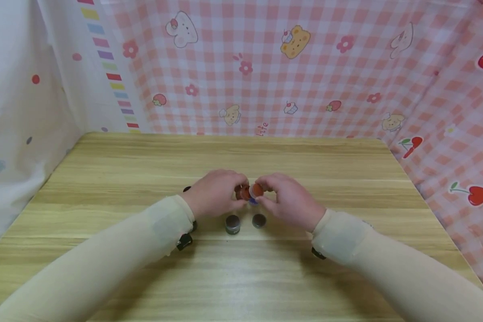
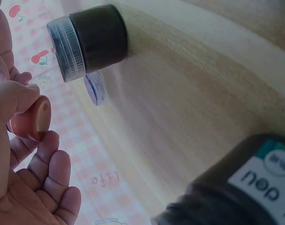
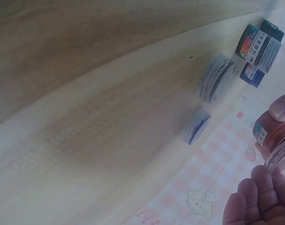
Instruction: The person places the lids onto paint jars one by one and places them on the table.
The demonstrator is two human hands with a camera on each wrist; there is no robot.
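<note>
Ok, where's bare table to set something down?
Free: the table along the checked cloth, and at the front between the sleeves. Crowded: between the left hand and right hand, around the red jar, and just nearer, by the dark jar and loose lid.

Appears to be smooth plastic on the orange-brown jar (image 2: 41, 117), with a low sheen, and clear, glossy plastic on the held lid (image 3: 276, 158). Looks like ribbed, see-through plastic on the cap (image 2: 66, 49) of the dark jar (image 2: 102, 37). Seems paper-like and flat in finish on the printed label (image 2: 266, 180) of the black jar (image 2: 217, 197). Shows smooth, grained wood across the surface (image 1: 241, 273), softly glossy near the front. Reads as printed cloth, matt and softly creased, in the checked backdrop (image 1: 245, 40), and as plain matt cloth in the sleeves (image 1: 104, 255).
</note>
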